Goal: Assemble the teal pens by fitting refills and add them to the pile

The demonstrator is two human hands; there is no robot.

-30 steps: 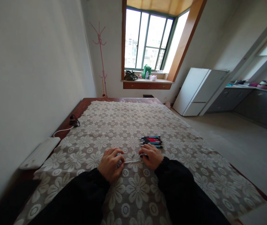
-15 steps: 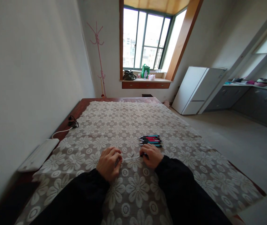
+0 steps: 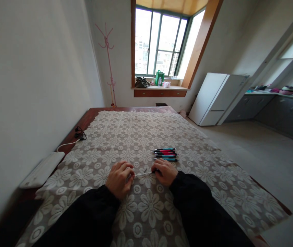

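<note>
Head view: left hand (image 3: 120,178) and right hand (image 3: 165,170) each closed on one end of a thin white pen refill rod (image 3: 143,174), held low over the cream floral lace cloth (image 3: 146,209) on the worktop, near centre. Risk, I'd say: rod bends/snaps if pulled hard, or small parts drop into the lace. Approx. 5 red/teal pens (image 3: 165,154) in a row just beyond right hand; 1 white flat device (image 3: 42,169) far left.

A lived-in home is showing here: a white fridge (image 3: 217,97) is standing beside grey kitchen cabinets (image 3: 285,115), a pink coat stand (image 3: 107,61) is leaning in the corner, and a lace floral tablecloth (image 3: 136,137) is covering the wooden table (image 3: 90,115).
</note>
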